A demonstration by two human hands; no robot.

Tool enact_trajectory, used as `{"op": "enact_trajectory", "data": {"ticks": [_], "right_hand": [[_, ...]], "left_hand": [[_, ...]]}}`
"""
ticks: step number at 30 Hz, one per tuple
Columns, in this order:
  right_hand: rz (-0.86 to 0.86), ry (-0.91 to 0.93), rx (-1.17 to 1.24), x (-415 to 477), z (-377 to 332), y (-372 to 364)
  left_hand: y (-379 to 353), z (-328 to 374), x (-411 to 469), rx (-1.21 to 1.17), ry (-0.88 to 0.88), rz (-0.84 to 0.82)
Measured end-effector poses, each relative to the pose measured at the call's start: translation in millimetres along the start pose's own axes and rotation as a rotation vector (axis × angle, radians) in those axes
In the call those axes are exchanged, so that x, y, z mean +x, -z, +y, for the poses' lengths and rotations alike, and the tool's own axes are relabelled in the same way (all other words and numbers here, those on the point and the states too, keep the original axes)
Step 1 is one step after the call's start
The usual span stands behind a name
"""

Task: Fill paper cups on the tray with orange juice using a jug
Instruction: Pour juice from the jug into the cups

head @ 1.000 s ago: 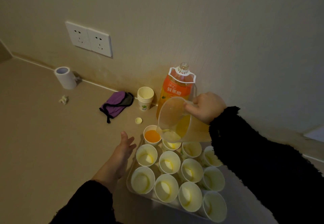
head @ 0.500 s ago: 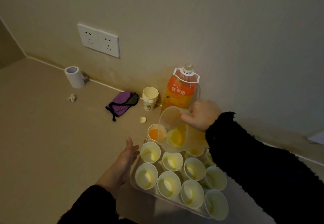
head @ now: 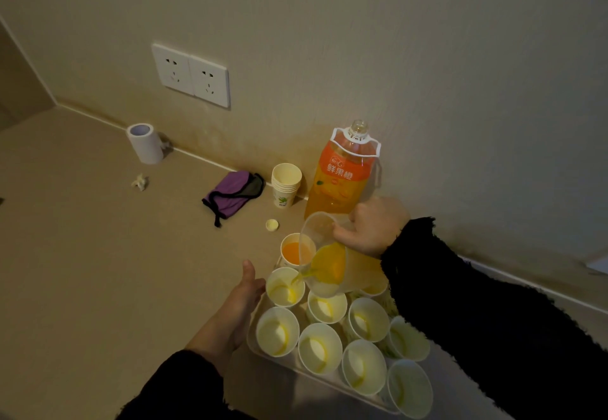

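Progress first, from the head view: one filled cup (head: pixel 297 252) stands at the far left corner of the tray (head: pixel 254 347), and juice streams from the tilted jug (head: pixel 329 263) into the second cup (head: pixel 284 289) just in front of it. The right hand (head: pixel 375 226) grips the jug. The left hand (head: pixel 245 299) lies flat, fingers straight, against the tray's left edge. Ten paper cups show, and the jug may hide more. The rest look unfilled. There is also one uncapped juice bottle (head: pixel 342 176), one cap (head: pixel 272 224) and one stack of spare cups (head: pixel 286 186).
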State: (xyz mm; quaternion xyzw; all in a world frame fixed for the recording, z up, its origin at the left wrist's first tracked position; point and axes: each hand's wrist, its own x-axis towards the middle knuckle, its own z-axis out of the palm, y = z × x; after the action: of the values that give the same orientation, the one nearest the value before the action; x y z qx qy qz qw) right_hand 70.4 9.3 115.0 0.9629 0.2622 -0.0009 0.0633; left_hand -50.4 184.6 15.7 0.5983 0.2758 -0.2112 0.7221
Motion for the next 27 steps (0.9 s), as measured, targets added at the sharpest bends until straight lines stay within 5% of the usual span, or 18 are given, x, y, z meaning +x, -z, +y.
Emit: {"op": "enact_trajectory", "data": {"ticks": [27], "right_hand": [[0.009,0.016,-0.014,3,2,-3]], "left_hand": [[6,-2,0,-0.020,0.055,0.027]]}}
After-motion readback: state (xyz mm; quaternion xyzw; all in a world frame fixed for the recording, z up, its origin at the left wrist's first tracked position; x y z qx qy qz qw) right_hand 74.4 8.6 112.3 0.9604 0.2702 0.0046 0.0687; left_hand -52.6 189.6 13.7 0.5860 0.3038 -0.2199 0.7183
